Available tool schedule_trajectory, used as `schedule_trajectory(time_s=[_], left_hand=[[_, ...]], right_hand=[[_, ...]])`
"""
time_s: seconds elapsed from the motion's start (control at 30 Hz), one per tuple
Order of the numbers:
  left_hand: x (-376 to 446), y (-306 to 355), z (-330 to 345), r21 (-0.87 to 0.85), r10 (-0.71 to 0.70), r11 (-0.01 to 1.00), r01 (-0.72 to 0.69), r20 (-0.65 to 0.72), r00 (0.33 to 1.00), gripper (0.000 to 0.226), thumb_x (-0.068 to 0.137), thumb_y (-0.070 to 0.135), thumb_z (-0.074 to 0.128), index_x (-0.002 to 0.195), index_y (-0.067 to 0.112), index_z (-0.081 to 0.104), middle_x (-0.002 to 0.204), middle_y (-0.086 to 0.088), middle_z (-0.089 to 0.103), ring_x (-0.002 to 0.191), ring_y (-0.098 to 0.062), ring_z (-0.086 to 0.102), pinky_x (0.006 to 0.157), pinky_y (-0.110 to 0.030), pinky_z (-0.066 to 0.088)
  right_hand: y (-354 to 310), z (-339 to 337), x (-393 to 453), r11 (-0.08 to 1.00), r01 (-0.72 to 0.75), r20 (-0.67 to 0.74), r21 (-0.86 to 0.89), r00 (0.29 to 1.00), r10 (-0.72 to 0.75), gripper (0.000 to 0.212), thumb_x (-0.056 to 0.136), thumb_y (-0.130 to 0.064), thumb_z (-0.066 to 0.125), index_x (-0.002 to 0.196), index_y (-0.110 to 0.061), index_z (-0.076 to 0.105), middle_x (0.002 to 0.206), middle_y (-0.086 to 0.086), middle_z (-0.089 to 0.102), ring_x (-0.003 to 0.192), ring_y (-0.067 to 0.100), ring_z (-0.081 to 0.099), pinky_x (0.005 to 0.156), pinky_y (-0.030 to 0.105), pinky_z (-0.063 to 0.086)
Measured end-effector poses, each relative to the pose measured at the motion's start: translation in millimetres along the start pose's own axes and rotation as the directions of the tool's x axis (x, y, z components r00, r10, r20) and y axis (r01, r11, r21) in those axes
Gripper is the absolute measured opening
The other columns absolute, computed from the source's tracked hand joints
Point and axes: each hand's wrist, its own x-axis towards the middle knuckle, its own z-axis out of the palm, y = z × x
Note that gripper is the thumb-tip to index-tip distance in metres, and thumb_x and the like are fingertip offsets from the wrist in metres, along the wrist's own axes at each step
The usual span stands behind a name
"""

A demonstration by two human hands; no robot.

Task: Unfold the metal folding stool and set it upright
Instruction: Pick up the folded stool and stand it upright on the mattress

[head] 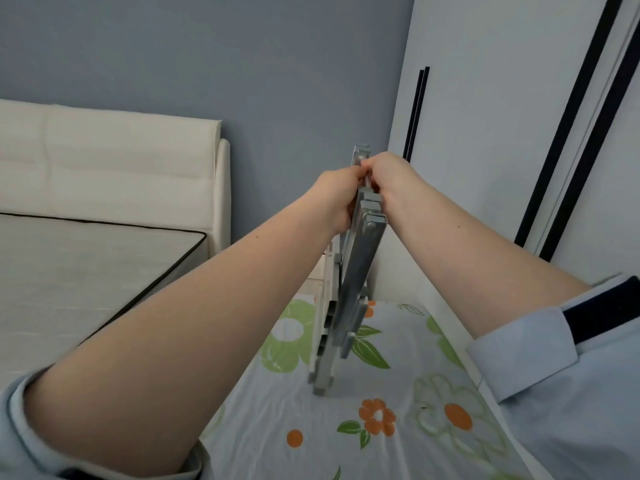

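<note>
**Grey metal against florals and blue**

The folding stool (360,271) is dull silver-grey metal. It stands on a pale blue-white sheet (346,427) printed with orange flowers, white blossoms and green leaves. The wall (242,64) is slate blue. The headboard (110,168) is cream, the mattress (69,265) light grey, perhaps faintly textured, with dark piping. The wardrobe (485,116) is white with black strips. The sleeves (554,375) are light blue with navy trim.

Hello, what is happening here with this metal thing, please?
A person holds a metal folding stool with both hands at its top end: the left hand and the right hand each grip one side. The stool is not yet unfolded; it stands on its lower end on a flowered sheet.
</note>
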Motion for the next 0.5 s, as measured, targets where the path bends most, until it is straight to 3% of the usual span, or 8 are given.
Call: schedule_trajectory(time_s=[0.1,0.2,0.4,0.5], left_hand=[[-3,9,-5,0.045,0.016,0.999,-0.015,-0.023,1.000,0.029,0.095,0.014,0.047,0.071,0.005,0.059,0.040,-0.003,0.062,0.035,-0.015,0.060,0.038,-0.021,0.049],[-4,17,-10,0.063,0.031,0.998,-0.029,-0.036,0.999,0.030,0.096,0.012,0.046,0.068,0.005,0.057,0.037,-0.002,0.059,0.032,-0.014,0.058,0.034,-0.018,0.046],[-3,20,-16,0.069,0.016,0.998,-0.013,-0.039,0.999,0.028,0.094,0.011,0.048,0.068,0.005,0.057,0.038,-0.003,0.060,0.032,-0.015,0.059,0.035,-0.021,0.048],[0,14,-14,0.101,-0.007,0.995,0.012,-0.048,0.999,0.027,0.092,0.012,0.050,0.067,0.006,0.057,0.039,-0.003,0.059,0.034,-0.016,0.059,0.044,-0.023,0.050]], right_hand=[[-5,7,-1,0.999,0.016,0.022,-0.043,1.000,-0.015,0.044,0.095,-0.005,0.044,0.051,-0.006,0.038,0.013,0.000,0.032,0.031,0.017,0.044,0.047,0.027,0.031],[-10,15,-4,0.999,0.009,0.030,-0.035,1.000,-0.008,0.045,0.094,-0.004,0.043,0.050,-0.007,0.035,0.012,-0.001,0.029,0.020,0.014,0.039,0.043,0.025,0.031],[0,17,-7,0.986,-0.047,0.092,0.157,0.995,0.033,0.039,0.095,-0.008,0.044,0.055,-0.009,0.041,0.017,-0.003,0.036,0.014,0.009,0.040,0.029,0.010,0.034],[8,12,-6,0.971,-0.098,0.120,0.217,0.990,0.073,0.036,0.092,-0.009,0.044,0.056,-0.009,0.046,0.021,-0.002,0.042,0.024,0.014,0.047,0.046,0.022,0.043]])
